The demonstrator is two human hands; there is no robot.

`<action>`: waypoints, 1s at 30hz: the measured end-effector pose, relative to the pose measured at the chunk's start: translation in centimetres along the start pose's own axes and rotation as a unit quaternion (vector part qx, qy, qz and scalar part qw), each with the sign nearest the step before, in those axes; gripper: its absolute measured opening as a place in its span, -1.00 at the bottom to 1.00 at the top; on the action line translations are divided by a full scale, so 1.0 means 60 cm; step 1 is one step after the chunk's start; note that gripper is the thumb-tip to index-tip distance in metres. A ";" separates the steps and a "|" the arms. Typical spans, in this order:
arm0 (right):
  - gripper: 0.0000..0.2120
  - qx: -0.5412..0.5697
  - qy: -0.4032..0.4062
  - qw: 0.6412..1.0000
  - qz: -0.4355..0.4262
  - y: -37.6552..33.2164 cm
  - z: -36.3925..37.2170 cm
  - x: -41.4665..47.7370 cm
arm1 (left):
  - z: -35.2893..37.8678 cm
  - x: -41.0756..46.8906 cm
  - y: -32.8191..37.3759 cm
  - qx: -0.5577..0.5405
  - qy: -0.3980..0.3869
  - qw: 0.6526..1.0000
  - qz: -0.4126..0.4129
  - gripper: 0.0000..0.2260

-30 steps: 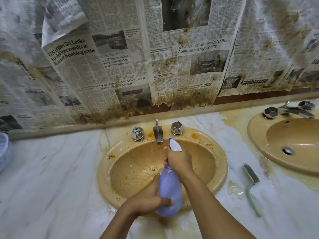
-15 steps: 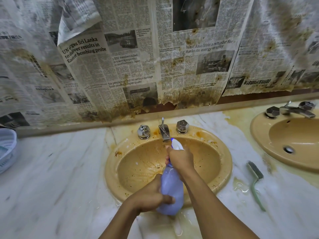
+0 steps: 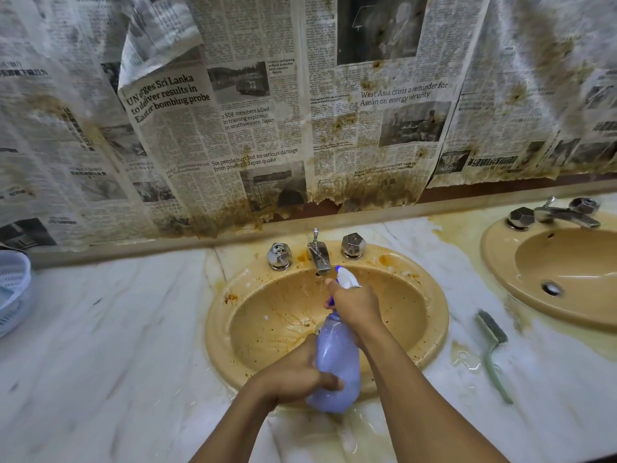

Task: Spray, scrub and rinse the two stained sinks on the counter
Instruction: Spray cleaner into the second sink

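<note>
Holding a spray bottle [image 3: 337, 362] over the stained sink [image 3: 220, 315], the person uses both hands. The right hand [image 3: 355, 304] is curled around the neck and the trigger of the bottle, and the white nozzle points toward the faucet [image 3: 319, 253] at the back rim of the sink. The left hand [image 3: 293, 375] grips the lower body of the bottle, above the near rim of the sink. The bowl of the sink has brown streaks and spots. To the right of the sink a green brush [image 3: 494, 349] lies on the wet counter [image 3: 117, 329], between the sink and the second sink [image 3: 500, 248], which is partly out of view. Far to the left of the sink stands a white basket [image 3: 13, 289]. Behind the sink, stained newspaper [image 3: 250, 128] covers the wall.
</note>
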State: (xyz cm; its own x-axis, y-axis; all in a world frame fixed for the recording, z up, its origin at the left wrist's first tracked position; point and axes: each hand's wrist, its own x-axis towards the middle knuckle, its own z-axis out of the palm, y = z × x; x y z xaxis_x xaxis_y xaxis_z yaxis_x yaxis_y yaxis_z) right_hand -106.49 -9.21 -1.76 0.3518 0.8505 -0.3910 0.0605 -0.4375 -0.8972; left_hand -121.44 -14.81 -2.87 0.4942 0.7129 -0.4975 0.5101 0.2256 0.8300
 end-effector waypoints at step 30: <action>-0.93 -0.020 -0.111 0.994 0.002 0.132 0.245 -0.264 | -0.041 -0.282 -0.268 0.003 0.029 0.999 -0.024 -0.23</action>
State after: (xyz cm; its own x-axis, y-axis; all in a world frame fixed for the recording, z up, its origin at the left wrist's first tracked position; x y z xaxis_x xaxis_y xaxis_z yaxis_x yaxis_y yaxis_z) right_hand -125.34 -21.84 -5.67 0.1378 0.8904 -0.4338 0.0985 -0.4481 -0.8885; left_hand -139.73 -28.89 -7.16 0.4280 0.7381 -0.5215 0.5362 0.2572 0.8040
